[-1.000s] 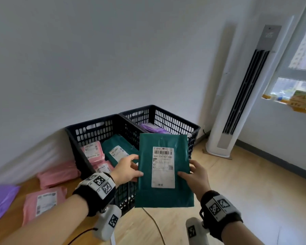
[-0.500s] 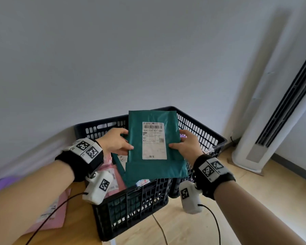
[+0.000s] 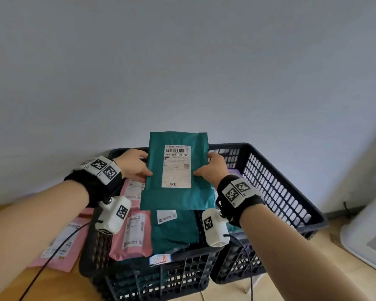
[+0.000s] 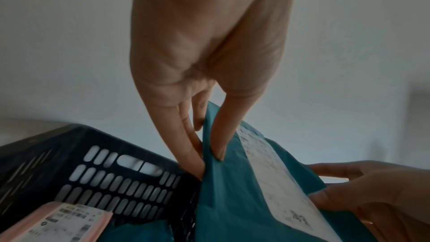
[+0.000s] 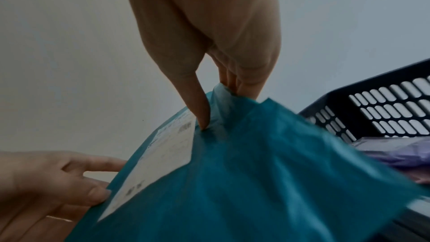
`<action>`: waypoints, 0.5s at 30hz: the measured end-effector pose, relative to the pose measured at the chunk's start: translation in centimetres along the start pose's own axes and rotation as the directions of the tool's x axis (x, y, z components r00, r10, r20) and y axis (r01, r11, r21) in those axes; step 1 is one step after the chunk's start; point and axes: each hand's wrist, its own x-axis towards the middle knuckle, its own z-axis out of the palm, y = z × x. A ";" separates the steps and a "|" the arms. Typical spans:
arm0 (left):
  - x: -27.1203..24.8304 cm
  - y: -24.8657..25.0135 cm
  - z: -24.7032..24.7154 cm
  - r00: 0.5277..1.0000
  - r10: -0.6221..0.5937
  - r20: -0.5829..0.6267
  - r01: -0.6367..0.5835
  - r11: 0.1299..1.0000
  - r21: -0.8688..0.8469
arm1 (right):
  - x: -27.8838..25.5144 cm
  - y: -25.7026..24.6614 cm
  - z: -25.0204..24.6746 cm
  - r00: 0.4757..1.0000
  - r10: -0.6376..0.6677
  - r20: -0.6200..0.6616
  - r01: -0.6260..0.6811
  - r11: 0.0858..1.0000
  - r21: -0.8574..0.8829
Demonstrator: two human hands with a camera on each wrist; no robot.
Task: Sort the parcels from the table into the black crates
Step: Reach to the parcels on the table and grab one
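A teal parcel [image 3: 176, 192] with a white shipping label hangs over the left black crate [image 3: 152, 276]. My left hand [image 3: 135, 164] pinches its left edge, thumb on the front, fingers behind. My right hand [image 3: 213, 168] pinches the right edge the same way. The left wrist view shows my left hand [image 4: 209, 146] clamped on the teal parcel [image 4: 232, 200] above the crate wall [image 4: 104, 178]. In the right wrist view my right hand [image 5: 209, 109] grips the teal parcel [image 5: 244, 181]. Inside the left crate lie pink parcels [image 3: 132, 233] and another teal parcel [image 3: 174, 231].
The right black crate [image 3: 276, 192] stands beside the left one and holds a purple parcel [image 5: 400, 152]. A pink parcel [image 3: 59, 250] lies on the wooden table [image 3: 7, 285] left of the crates. A white appliance base [image 3: 367, 242] is at the right. A grey wall is behind.
Both hands have carried the teal parcel forward and over the left crate, and my view has swung down and closer to the crates. The grip on both edges is unchanged.
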 end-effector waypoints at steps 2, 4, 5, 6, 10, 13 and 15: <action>0.8 -0.2 0.2 0.999 -0.030 -0.027 0.031 0.999 0.025 | 1.2 0.2 1.1 0.999 0.022 0.025 -0.022 1.000 -0.013; 2.2 -0.7 0.2 0.996 -0.067 -0.054 0.069 0.997 0.039 | 2.4 0.4 2.2 0.997 0.057 0.045 -0.055 0.998 -0.034; 2.9 -0.9 0.1 0.994 -0.082 -0.068 0.086 0.995 0.048 | 3.1 0.5 2.8 0.996 0.070 0.056 -0.068 0.996 -0.049; 3.7 -1.3 0.0 0.992 -0.098 -0.081 0.103 0.993 0.061 | 3.8 0.7 3.4 0.994 0.083 0.069 -0.079 0.995 -0.062; 6.9 -2.6 -0.4 0.984 -0.159 -0.081 0.163 0.986 0.043 | 6.0 1.1 5.4 0.987 0.135 0.090 -0.123 0.984 -0.125; 9.4 -3.9 -0.5 0.978 -0.197 -0.071 0.198 0.980 0.006 | 7.4 1.3 6.8 0.978 0.181 0.101 -0.162 0.971 -0.177; 11.1 -4.7 -0.5 0.973 -0.223 -0.055 0.224 0.975 0.012 | 8.5 1.6 7.7 0.974 0.204 0.096 -0.180 0.961 -0.211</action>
